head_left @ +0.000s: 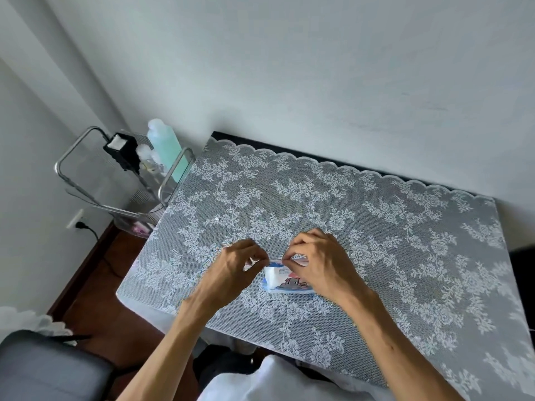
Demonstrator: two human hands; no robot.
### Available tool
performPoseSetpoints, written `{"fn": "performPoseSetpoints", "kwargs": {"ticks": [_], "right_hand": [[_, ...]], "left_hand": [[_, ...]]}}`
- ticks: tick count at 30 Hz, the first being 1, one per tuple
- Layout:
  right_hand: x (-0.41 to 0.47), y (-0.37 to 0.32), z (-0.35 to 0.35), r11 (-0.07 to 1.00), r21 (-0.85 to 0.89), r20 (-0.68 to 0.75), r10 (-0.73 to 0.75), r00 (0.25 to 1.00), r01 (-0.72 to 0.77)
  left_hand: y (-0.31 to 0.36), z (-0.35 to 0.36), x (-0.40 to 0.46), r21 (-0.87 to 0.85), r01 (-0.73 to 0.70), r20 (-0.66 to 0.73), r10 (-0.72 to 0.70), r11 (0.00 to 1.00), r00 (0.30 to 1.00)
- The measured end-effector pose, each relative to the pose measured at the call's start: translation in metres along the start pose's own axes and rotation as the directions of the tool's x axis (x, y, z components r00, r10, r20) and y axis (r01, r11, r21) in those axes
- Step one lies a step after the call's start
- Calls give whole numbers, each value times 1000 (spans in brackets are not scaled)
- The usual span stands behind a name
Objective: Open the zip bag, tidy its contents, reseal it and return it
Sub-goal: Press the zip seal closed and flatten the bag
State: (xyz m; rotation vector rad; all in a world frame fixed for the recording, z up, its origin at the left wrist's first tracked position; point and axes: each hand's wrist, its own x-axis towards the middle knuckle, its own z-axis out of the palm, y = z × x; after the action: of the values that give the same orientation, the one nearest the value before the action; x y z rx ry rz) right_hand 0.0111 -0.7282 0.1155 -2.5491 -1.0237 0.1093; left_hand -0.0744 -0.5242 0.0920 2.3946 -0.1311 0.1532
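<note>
A small clear zip bag (pixel 285 280) lies near the front middle of the table on a lace cloth (pixel 376 227). Inside it shows a white pack with a blue edge and a cartoon picture. My left hand (pixel 234 267) pinches the left end of the bag's top edge between thumb and fingertips. My right hand (pixel 315 261) pinches the same top strip a little further right and covers the bag's right side. The two hands are close together over the bag's top strip. I cannot tell whether the zip is open or closed.
A wire rack (pixel 115 175) stands off the table's far left corner, holding a pale green bottle (pixel 166 149) and a black box. A white wall runs behind the table. A grey seat (pixel 43 369) is at the lower left, beside a wall socket with a cable.
</note>
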Motion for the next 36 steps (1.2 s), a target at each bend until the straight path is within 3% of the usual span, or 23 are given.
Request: {"fn": "performPoseSetpoints", "kwargs": {"ticks": [15, 20, 36], "right_hand": [[1, -9, 3, 1000, 25, -6, -13, 1000, 13], [1, -10, 4, 1000, -6, -11, -30, 999, 30], [-5, -1, 2, 999, -46, -9, 7, 1000, -8]], "left_hand": [[3, 3, 0, 15, -18, -45, 19, 1000, 999], [3, 4, 0, 65, -88, -29, 90, 994, 996], [4, 5, 0, 70, -74, -33, 77, 995, 997]]}}
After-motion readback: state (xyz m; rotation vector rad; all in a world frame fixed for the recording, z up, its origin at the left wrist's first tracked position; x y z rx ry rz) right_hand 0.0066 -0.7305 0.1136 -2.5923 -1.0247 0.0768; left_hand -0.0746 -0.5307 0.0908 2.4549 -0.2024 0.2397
